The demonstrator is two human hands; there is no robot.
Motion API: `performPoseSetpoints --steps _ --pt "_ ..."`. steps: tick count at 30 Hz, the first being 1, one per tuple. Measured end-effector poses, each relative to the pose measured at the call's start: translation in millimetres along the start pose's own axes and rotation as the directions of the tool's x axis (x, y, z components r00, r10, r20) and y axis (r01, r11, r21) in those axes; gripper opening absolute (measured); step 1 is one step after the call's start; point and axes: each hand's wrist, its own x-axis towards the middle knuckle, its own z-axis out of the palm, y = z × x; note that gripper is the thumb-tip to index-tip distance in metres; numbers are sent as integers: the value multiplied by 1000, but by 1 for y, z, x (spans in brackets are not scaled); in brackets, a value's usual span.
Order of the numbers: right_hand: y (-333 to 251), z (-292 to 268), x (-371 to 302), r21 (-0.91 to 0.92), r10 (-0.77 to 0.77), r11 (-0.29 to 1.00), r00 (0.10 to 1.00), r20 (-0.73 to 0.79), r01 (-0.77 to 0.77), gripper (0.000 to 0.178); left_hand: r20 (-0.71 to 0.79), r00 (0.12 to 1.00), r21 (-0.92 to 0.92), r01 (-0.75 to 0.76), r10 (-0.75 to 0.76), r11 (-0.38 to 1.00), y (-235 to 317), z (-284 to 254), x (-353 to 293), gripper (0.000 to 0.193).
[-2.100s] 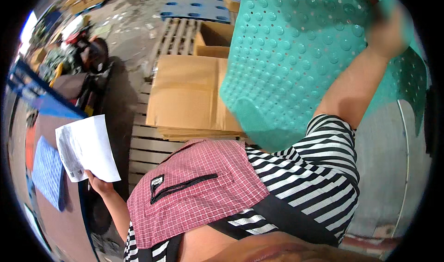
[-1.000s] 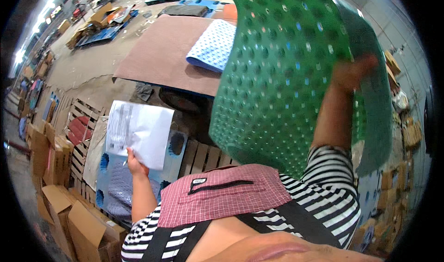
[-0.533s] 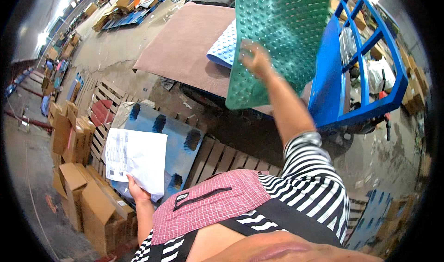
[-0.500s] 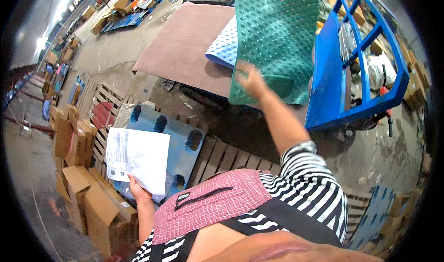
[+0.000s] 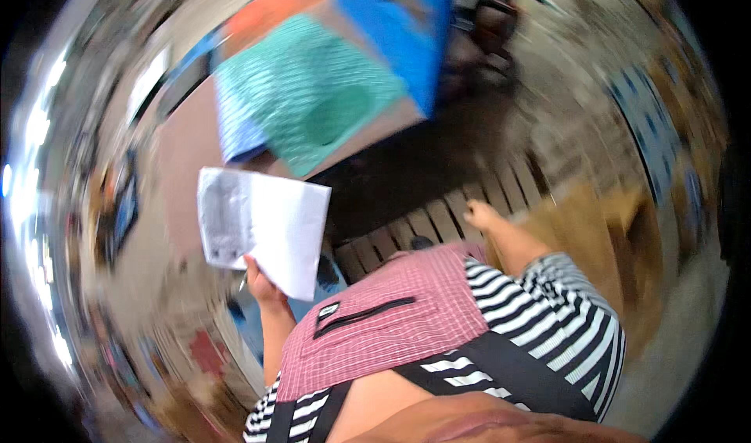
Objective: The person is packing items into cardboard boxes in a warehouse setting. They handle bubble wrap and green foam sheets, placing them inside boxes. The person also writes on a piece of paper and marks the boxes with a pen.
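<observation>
My left hand (image 5: 264, 283) pinches the lower edge of a white printed paper sheet (image 5: 285, 224), held out in front of my body. My right hand (image 5: 483, 214) is low at the right, above the wooden slats, with its fingers curled in and nothing visible in them; the picture is blurred there. Ahead, a green bumpy mat (image 5: 258, 68) with a darker oval patch lies across a brown-topped cart (image 5: 184, 154). A light blue bumpy mat (image 5: 241, 139) shows from under its left side. Neither hand touches the mats.
A blue upright frame (image 5: 407, 44) stands at the cart's right end. Wooden pallet slats (image 5: 438, 220) lie just before me. Brown cardboard (image 5: 587, 232) is close on my right, with a blue pallet (image 5: 645, 122) beyond. An orange piece (image 5: 270, 9) lies behind the green mat.
My right hand has let go of the green mat and come back to the lower right. The mat, held up before, now lies flat. The view has turned right; the paper stays in my left hand.
</observation>
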Motion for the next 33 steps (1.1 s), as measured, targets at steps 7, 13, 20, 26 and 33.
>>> performPoseSetpoints --steps 7,13,20,26,33 --pt "-16 102 -225 262 370 880 917 146 -397 49 -2 910 443 372 -414 816 42 -31 3 61" --pt "55 58 -361 214 663 705 735 144 -677 53 245 796 485 394 -554 781 -6 80 -25 63" --pt "101 46 -515 851 913 52 371 172 -523 36 335 732 504 393 -593 769 -4 170 -72 59" --pt "84 68 -627 940 980 -184 -15 197 286 38 414 628 495 452 -659 742 8 183 -114 59" --pt "79 128 -716 598 921 162 -337 193 785 44 473 480 604 434 -739 668 9 178 -79 49"
